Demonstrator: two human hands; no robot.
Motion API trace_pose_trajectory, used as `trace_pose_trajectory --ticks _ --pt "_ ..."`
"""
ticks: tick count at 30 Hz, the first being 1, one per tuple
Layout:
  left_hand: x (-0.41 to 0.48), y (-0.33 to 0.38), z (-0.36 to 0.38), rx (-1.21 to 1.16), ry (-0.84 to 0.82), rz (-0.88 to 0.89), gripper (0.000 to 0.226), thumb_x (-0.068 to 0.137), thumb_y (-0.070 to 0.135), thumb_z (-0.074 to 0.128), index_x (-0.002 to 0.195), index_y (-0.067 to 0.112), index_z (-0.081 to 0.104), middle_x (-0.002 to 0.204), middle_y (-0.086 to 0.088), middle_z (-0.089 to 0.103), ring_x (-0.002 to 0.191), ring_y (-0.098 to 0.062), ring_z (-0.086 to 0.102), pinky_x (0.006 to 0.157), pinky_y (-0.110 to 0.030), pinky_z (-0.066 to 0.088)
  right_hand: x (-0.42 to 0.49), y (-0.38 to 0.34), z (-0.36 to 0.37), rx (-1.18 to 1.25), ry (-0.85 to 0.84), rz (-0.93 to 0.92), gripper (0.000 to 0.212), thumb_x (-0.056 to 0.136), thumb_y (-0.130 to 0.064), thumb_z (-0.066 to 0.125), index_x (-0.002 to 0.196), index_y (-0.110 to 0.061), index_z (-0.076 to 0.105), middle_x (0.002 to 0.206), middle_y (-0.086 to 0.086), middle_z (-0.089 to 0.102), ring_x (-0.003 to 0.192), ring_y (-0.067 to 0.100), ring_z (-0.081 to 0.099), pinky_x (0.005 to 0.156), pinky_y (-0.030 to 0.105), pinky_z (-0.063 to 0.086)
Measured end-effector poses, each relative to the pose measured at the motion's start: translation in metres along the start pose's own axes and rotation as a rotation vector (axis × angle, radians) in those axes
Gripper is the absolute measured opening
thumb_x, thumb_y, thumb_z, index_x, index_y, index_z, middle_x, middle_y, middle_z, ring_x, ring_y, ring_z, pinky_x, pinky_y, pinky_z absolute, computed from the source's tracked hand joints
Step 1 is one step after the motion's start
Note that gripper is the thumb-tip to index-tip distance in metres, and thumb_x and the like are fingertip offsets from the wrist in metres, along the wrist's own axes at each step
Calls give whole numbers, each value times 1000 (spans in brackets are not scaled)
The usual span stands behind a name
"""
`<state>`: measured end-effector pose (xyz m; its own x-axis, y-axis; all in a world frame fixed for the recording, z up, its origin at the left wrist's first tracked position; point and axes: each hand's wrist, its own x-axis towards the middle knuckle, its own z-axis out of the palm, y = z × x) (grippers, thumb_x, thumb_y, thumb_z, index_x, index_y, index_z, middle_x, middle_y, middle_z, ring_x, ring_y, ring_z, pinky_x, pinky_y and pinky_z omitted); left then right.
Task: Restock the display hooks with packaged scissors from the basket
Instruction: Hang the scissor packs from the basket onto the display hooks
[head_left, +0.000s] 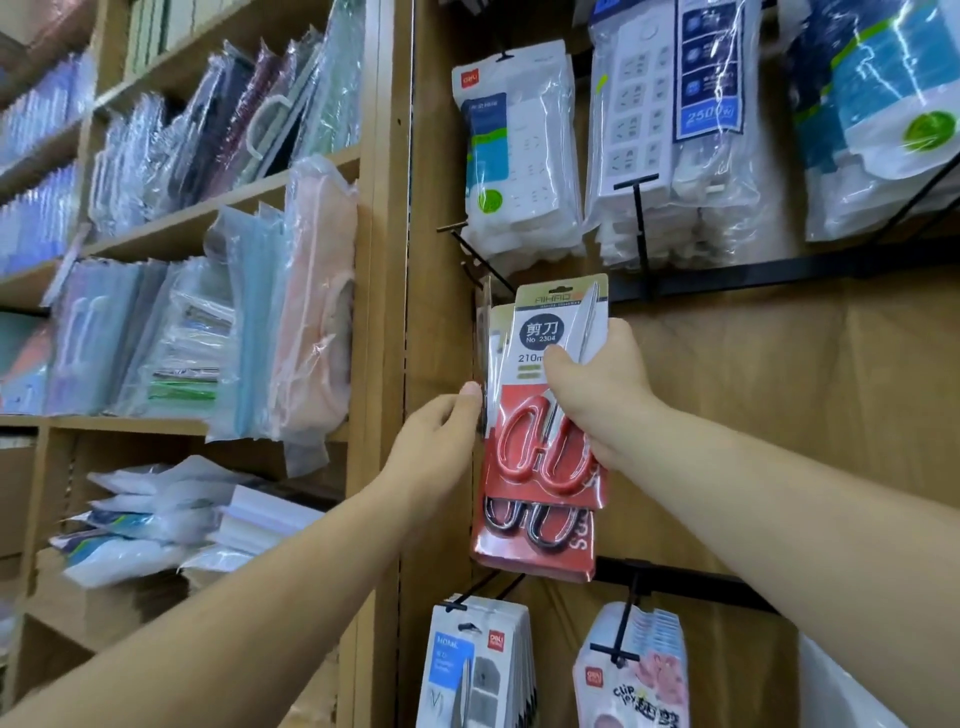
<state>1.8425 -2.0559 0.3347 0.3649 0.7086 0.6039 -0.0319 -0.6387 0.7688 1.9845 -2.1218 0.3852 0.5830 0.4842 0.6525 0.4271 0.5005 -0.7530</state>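
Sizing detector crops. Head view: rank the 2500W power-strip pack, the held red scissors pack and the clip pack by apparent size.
1. 2500W power-strip pack
2. red scissors pack, though it is nearer the camera
3. clip pack, cut off at the frame bottom

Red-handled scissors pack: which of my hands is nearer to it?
Right. The right hand grips the red-handled scissors pack across its middle. The left hand is just beside its left edge, thumb against the hanging packs behind it.
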Motion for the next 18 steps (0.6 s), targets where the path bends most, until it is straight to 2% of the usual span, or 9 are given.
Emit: trace_pose_trajectory --ticks 3,5,7,12,16,18 --pt "-32 6 -4 -144 -198 -28 38 100 63 48 126 38 59 99 15 79 85 1 75 61 -13 54 -5 -3 5 20 21 16 32 103 -17 67 125 -26 46 108 -2 67 91 20 71 78 40 62" --pt "-50 3 -3 -214 -252 -26 41 93 60 61 132 50 54 103 17 79 91 0 76 63 -11 56 -7 -6 5 38 46 29 32 103 -17 66 126 -24 46 107 -3 66 89 17 70 69 32 56" --pt "-66 -3 2 -302 -236 -34 42 89 52 71 126 59 51 102 20 79 93 -3 77 66 -16 59 -11 -9 4 62 77 51 31 103 -17 66 126 -22 46 105 -2 65 86 16 68 64 29 53" --pt "-84 -7 23 -571 -125 -121 46 86 45 80 129 41 65 112 1 80 100 -24 79 85 -46 64 -28 -12 3 79 51 148 35 102 -20 69 127 -24 46 105 3 70 86 23 74 76 42 64" --pt "-85 -3 29 -630 -46 -137 44 85 39 85 126 29 72 112 -5 80 101 -27 78 95 -51 61 -37 -7 -3 116 -3 192 34 103 -27 68 129 -26 45 104 2 72 83 22 77 70 39 64" --pt "-85 1 29 -637 -36 -151 41 84 37 86 122 27 74 108 -5 81 99 -27 79 92 -49 63 -44 0 -7 119 -78 202 38 103 -35 67 133 -30 44 111 3 73 91 24 77 77 43 65"
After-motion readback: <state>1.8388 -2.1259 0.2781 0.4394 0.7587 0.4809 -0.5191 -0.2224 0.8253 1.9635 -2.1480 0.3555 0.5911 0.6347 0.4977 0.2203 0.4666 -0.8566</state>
